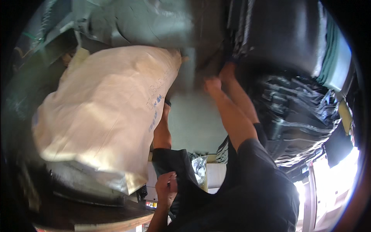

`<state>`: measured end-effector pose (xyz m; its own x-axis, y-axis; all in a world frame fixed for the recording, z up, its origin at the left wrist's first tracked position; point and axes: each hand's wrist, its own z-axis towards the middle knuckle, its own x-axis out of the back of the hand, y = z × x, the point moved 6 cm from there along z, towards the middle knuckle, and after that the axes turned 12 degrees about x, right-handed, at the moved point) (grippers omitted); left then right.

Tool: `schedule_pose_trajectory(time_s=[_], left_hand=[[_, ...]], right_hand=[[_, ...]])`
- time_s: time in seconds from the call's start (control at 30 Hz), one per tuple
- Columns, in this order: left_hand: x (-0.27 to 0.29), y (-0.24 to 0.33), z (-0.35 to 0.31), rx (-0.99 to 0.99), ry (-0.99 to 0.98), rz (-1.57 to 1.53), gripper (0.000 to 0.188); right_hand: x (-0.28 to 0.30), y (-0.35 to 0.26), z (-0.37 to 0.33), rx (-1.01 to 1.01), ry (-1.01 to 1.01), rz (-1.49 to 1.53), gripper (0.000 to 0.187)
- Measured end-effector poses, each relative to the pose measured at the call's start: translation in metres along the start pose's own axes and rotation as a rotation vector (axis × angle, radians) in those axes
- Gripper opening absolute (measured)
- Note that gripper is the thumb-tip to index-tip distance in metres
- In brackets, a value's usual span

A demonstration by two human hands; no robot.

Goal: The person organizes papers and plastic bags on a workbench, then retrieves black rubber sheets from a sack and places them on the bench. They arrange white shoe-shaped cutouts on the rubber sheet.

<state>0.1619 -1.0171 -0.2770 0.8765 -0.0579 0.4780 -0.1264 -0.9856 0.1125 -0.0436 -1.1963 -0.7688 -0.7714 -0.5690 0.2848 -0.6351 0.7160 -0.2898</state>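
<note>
Sack (110, 104) looks full, what remains being unclear, while left hand (166, 187) and right hand (212, 84) hang apart from it, fingers spread or together I cannot tell.

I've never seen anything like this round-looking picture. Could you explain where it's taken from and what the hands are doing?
There is no machine handling things here, just a person with two bare hands. A wide fisheye camera on their head looks down, so straight edges bend and the person's own dark shorts show below. The left hand is low, near the body; the right hand reaches forward. I can't tell whether either holds anything. A large tan sack fills the left side; what supports it is unclear. At right is a pile of shiny black material. Grey floor shows between the legs.
</note>
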Motion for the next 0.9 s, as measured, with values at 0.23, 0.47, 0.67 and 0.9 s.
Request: schedule_pose_trajectory(time_s=[0.23, 0.47, 0.67, 0.9], left_hand=[[0.007, -0.074, 0.044, 0.009, 0.227, 0.202, 0.015], [0.008, -0.073, 0.040, 0.208, 0.153, -0.067, 0.022], [0.005, -0.089, 0.049, 0.132, 0.175, 0.031, 0.021], [0.002, -0.149, 0.036, 0.276, 0.180, 0.033, 0.029]], right_hand=[[-0.045, 0.062, 0.137, 0.077, 0.290, -0.253, 0.049], [-0.034, 0.019, 0.130, 0.322, 0.435, -0.206, 0.052], [0.047, -0.038, 0.067, 0.721, 0.804, 0.014, 0.054], [0.062, -0.050, 0.062, 0.974, 0.154, -0.487, 0.062]])
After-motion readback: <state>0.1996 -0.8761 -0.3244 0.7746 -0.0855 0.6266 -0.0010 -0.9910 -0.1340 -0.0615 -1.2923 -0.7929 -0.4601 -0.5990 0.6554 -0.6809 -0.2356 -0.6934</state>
